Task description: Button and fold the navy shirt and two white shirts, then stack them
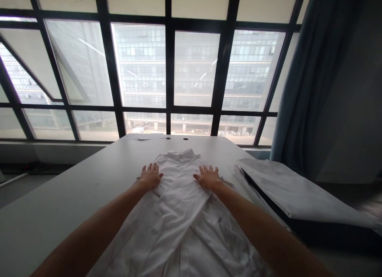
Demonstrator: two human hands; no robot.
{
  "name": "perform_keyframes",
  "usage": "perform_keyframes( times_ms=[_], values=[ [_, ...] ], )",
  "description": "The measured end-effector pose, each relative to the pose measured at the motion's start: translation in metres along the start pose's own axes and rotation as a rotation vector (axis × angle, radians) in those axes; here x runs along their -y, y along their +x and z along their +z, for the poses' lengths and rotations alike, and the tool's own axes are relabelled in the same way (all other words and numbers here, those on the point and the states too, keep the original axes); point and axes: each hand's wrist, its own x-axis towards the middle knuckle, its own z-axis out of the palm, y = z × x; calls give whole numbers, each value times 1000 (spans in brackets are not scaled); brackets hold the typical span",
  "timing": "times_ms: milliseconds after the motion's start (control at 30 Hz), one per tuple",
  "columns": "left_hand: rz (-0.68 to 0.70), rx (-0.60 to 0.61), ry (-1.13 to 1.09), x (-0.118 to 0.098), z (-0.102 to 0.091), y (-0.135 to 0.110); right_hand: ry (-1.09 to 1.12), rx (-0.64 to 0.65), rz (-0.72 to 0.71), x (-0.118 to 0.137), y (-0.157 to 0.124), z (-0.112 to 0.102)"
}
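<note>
Left hand [151, 176] and right hand [208, 177] spread flat on a white shirt [176, 225]
Both open by the collar [180, 154], on the bench [74, 181]

Upper-floor office-like room: black-framed windows [193, 68], long white table [68, 181]

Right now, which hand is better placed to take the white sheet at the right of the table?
Probably your right hand: it rests on the white shirt nearer the white sheet; your left hand is on the shirt's far side.
</note>
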Motion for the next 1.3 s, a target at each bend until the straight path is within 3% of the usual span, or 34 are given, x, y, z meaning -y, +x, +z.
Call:
perform_keyframes(
  times_ms=[100, 200, 267, 400, 533, 667, 800, 900, 1100, 1200, 1300],
  values=[
    [65, 68, -92, -1, 8, -26, 119, 122, -36, 12, -29, 12],
    [69, 88, -118, 4, 15, -39, 136, 123, -86, 14, -42, 24],
    [43, 103, -111, 8, 15, -31, 148, 117, -87, 13, -31, 27],
    [32, 93, -95, 14, 9, 11, 161, 97, -96, 13, 15, 21],
    [27, 57, -62, 3, -2, 32, 96, 25, -90, 22, 36, 13],
    [171, -54, -96, -29, -2, 3, 103, -106, -208, 41, 6, 15],
    [339, 12, -179, -42, 9, -47, 174, -35, -377, 40, -42, 26],
    [297, 69, -195, -26, 10, -71, 167, -10, -323, 11, -69, 29],
    [165, 114, -114, 33, 5, -102, 103, 13, -134, -63, -107, 28],
    [66, 86, -89, 55, 6, -123, 93, 5, -26, -81, -121, 32],
    [-77, 27, -40, 65, 0, -144, 110, -92, 104, -89, -129, 37]
  ],
)
